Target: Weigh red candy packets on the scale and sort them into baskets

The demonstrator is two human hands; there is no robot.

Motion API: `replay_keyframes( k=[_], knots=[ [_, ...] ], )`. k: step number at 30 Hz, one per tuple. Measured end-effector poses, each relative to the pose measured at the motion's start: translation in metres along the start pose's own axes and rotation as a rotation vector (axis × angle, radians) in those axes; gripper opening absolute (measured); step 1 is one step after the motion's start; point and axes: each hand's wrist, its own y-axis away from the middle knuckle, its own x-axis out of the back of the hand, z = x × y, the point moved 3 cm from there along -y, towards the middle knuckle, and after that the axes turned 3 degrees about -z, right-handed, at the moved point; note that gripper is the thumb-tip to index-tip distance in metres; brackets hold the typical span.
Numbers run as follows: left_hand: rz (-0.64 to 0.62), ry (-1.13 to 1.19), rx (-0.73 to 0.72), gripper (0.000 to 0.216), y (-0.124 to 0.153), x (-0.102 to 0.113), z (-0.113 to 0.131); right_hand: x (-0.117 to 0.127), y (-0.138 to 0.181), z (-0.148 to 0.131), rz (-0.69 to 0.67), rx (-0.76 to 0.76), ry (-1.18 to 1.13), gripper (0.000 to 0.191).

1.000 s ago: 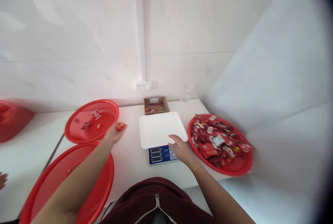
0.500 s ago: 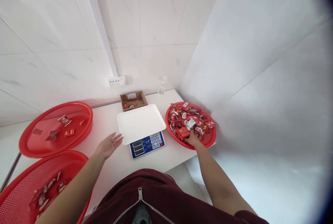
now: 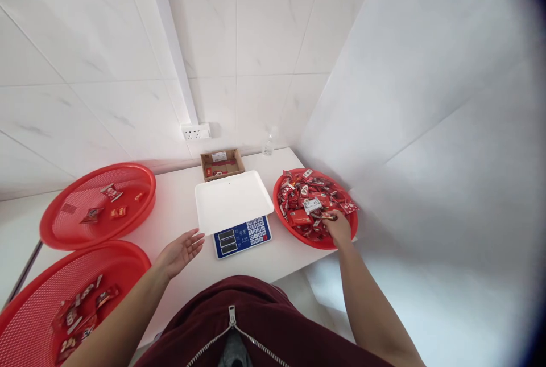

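My right hand (image 3: 340,227) is over the right side of a red plastic basket (image 3: 279,223) heaped with red-wrapped candies (image 3: 309,190). Its fingers are pinched on a small dark wrapped candy (image 3: 327,217). Just left of it lie a silvery-white packet (image 3: 312,205) and a flat red packet (image 3: 300,218). Palm up and holding nothing, my left hand (image 3: 181,253) has its fingers apart by the left corner of the scale's white tray (image 3: 234,199). Below that tray shows the blue keypad panel of the scale (image 3: 242,237).
Two more red baskets stand at the left, an upper one (image 3: 153,193) and a lower one (image 3: 140,253), each with several wrapped candies. Behind the scale are a cardboard box (image 3: 222,163) and a clear bottle (image 3: 268,145). A socket strip (image 3: 196,131) is on the tiled wall.
My right hand has shifted right in the candy basket and now pinches a dark wrapped candy. My left hand stays open beside the tray, slightly lower. The view has shifted slightly.
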Motion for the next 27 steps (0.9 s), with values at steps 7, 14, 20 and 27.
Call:
replay_keyframes(
  k=[7, 14, 20, 27],
  knots=[
    [-0.061, 0.025, 0.034, 0.013, 0.002, -0.013, -0.010, 0.023, -0.009, -0.038, 0.085, -0.224, -0.577, 0.041],
    [-0.140, 0.046, 0.048, 0.013, 0.007, -0.022, -0.014, -0.022, 0.007, -0.152, -0.306, -0.199, -1.246, 0.044],
    [-0.221, 0.047, 0.065, 0.023, 0.003, -0.038, -0.015, -0.111, 0.041, -0.220, -0.776, -0.352, -1.347, 0.039],
    [-0.203, 0.114, 0.087, 0.019, -0.001, -0.026, -0.017, -0.161, 0.053, -0.202, -0.656, -0.356, -1.175, 0.035]
  ],
)
